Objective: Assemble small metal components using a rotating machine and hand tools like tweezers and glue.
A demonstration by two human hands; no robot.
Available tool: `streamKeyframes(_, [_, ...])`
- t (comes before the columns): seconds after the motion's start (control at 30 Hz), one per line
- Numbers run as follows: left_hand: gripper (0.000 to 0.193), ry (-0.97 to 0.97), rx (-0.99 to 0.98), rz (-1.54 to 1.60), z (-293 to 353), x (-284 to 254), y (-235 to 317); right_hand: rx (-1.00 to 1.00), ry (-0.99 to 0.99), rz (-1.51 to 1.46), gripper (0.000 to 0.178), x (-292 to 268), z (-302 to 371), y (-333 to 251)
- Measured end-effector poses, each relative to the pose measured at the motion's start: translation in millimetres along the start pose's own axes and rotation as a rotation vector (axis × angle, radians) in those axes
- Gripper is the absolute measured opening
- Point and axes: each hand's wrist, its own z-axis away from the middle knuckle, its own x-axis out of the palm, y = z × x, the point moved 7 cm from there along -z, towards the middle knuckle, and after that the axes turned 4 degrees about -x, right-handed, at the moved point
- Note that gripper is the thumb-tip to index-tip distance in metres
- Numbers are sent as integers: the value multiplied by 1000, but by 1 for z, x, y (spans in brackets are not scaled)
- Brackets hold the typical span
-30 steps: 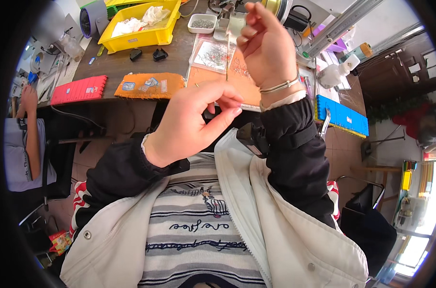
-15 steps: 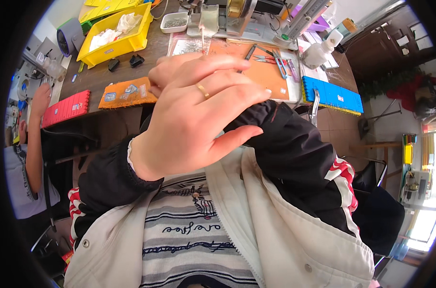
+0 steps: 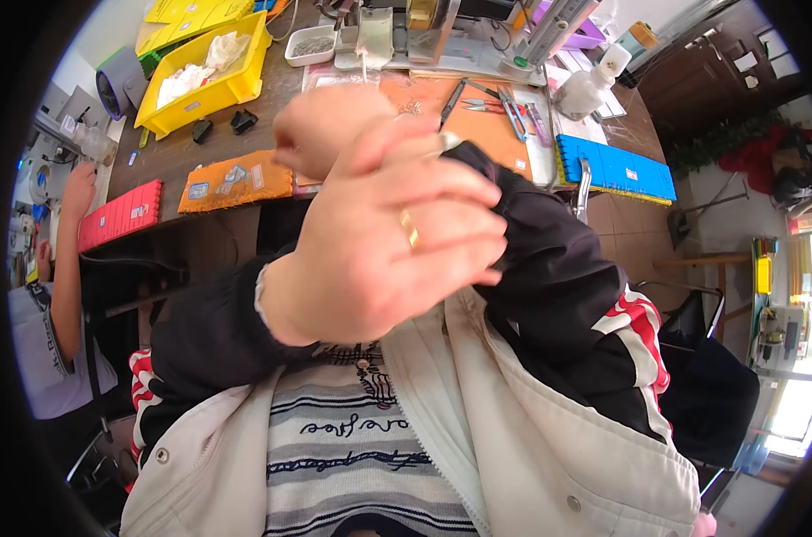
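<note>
My left hand (image 3: pixel 370 251), with a gold ring on one finger, lies across my right wrist. Its fingers are bent over the black cuff of my right jacket sleeve (image 3: pixel 549 237) and are somewhat blurred. Just beyond it, my right hand (image 3: pixel 330 130) points left over the table's near edge. The left hand covers part of it, and its fingers are bent down out of sight. Under the hands and to their right lies an orange work mat (image 3: pixel 504 148) with scissors (image 3: pixel 515 115) and other slim tools on it.
An orange pad (image 3: pixel 236 182), a red pad (image 3: pixel 119 217) and a blue pad (image 3: pixel 613 166) line the table's front edge. A yellow bin (image 3: pixel 169 115) holds white cloth. A clear bottle (image 3: pixel 580 94) and a white tray (image 3: pixel 311 59) stand farther back. Another person's arm (image 3: pixel 70 259) is at left.
My left hand has slid nearer to my body, from the back of my right hand to the wrist and cuff. More of my right hand now shows beyond it. The view has shifted slightly.
</note>
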Motion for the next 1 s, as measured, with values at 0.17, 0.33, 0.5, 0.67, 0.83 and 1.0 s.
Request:
streamKeyframes(0.17, [27, -113, 130, 9, 46, -11, 21, -70, 410, -506, 31, -61, 13, 59])
streamKeyframes(0.33, [28, -188, 20, -7, 44, -1, -9, 181, 810, -1298, 23, -89, 44, 126])
streamKeyframes(0.5, [46, 63, -287, 206, 23, 3, -39, 135, 904, -1309, 22, -89, 35, 94])
streamKeyframes(0.67, [55, 14, -453, 324, 23, 36, -43, 128, 908, -1534, 21, -79, 33, 101])
streamKeyframes(0.83, [50, -50, -570, 469, 28, 41, -45, 185, 869, -1547, 22, -64, 33, 101])
streamKeyframes(1.0, [43, -120, -481, 354, 31, 44, -35, 134, 958, -1448, 21, -51, 33, 112])
